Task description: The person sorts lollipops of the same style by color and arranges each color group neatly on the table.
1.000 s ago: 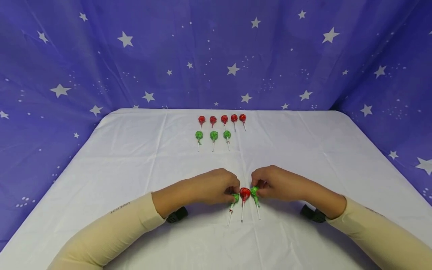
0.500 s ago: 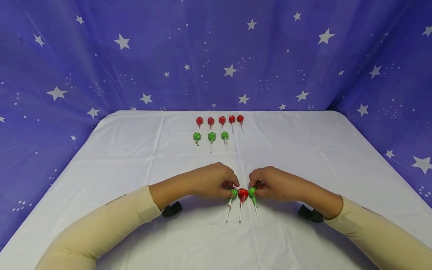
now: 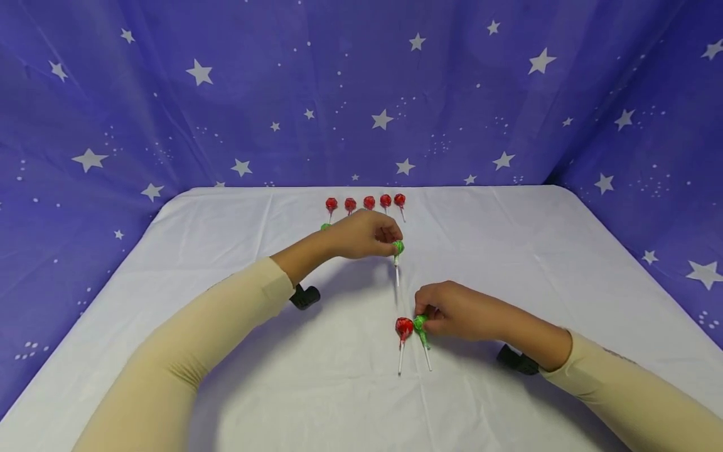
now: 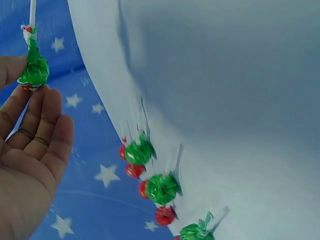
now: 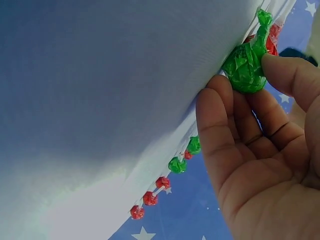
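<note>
My left hand (image 3: 364,234) pinches a green-wrapped lollipop (image 3: 398,247) by its head, stick hanging down, above the table. In the left wrist view thumb and fingertips hold that lollipop (image 4: 35,71) clear of the cloth. Nearer me, my right hand (image 3: 460,311) pinches the head of another green lollipop (image 3: 420,324), its stick pointing toward me. The right wrist view shows this green lollipop (image 5: 245,67) between thumb and fingers, at the cloth. Just left of it lies a red lollipop (image 3: 403,328), touched by neither hand.
A row of several red lollipops (image 3: 369,202) lies near the far table edge. In front are green lollipops (image 4: 161,189), mostly hidden behind my left hand in the head view. White cloth (image 3: 316,402) covers the table; a blue star-patterned curtain (image 3: 316,75) stands behind.
My left hand has lifted its green lollipop from beside the red one and carried it away from me, toward the far rows. The right hand stays at its green lollipop.
</note>
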Available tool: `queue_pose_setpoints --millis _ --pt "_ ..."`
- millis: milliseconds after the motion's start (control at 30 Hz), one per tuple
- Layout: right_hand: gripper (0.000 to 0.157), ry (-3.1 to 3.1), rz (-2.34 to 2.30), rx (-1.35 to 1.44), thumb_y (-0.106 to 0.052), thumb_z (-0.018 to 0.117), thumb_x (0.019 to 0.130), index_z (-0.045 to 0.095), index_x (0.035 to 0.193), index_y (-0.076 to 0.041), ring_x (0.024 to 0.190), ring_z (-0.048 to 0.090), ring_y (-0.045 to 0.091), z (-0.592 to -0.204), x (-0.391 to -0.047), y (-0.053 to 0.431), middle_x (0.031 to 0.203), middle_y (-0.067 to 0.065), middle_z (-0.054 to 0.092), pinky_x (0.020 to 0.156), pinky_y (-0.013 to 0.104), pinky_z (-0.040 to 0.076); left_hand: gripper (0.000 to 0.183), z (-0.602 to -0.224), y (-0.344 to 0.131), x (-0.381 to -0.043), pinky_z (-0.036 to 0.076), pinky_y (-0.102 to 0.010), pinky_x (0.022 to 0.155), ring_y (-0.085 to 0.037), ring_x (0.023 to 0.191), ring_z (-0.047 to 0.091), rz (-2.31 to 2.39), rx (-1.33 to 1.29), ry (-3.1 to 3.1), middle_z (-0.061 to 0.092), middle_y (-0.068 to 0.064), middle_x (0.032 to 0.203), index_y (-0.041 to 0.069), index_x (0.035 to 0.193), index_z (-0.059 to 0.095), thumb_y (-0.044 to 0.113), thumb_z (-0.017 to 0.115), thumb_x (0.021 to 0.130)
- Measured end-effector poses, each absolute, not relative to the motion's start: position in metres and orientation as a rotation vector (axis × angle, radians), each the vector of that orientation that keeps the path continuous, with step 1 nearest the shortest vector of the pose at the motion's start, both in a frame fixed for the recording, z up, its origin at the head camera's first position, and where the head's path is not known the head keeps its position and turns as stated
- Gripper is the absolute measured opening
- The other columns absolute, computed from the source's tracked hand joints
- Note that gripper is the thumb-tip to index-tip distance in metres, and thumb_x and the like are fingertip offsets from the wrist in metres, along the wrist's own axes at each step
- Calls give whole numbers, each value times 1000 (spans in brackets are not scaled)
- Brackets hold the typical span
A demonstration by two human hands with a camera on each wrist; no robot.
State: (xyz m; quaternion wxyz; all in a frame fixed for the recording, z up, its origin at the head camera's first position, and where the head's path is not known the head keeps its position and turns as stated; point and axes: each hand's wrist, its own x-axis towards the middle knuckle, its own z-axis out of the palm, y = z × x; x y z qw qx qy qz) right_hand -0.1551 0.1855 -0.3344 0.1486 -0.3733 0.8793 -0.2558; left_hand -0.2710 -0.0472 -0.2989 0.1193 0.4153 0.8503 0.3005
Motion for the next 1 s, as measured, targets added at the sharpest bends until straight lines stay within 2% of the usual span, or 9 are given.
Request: queue_pose_setpoints --millis 200,500,1000 --pt "17 2541 -742 -1107 0 68 86 62 86 -16 71 52 4 -334 -151 188 81 -13 54 66 24 48 17 -300 -33 -307 50 -25 81 -15 89 62 909 1101 2506 68 -1 93 8 105 69 16 72 90" --pt "14 2559 -715 -1124 -3 68 87 63 87 -16 71 51 6 -334 -151 189 80 -13 52 65 24 47 20 -318 -24 -340 47 -29 90 -17 97 58 744 971 2656 65 -3 102 10 108 65 22 71 92" --pt "16 2577 -682 -1124 -3 67 87 62 86 -19 72 53 10 -334 -154 183 79 -12 51 65 23 46 21 -329 -22 -354 47 -32 89 -19 97 55 594 846 2706 63 -2 105 11 112 65 23 67 95"
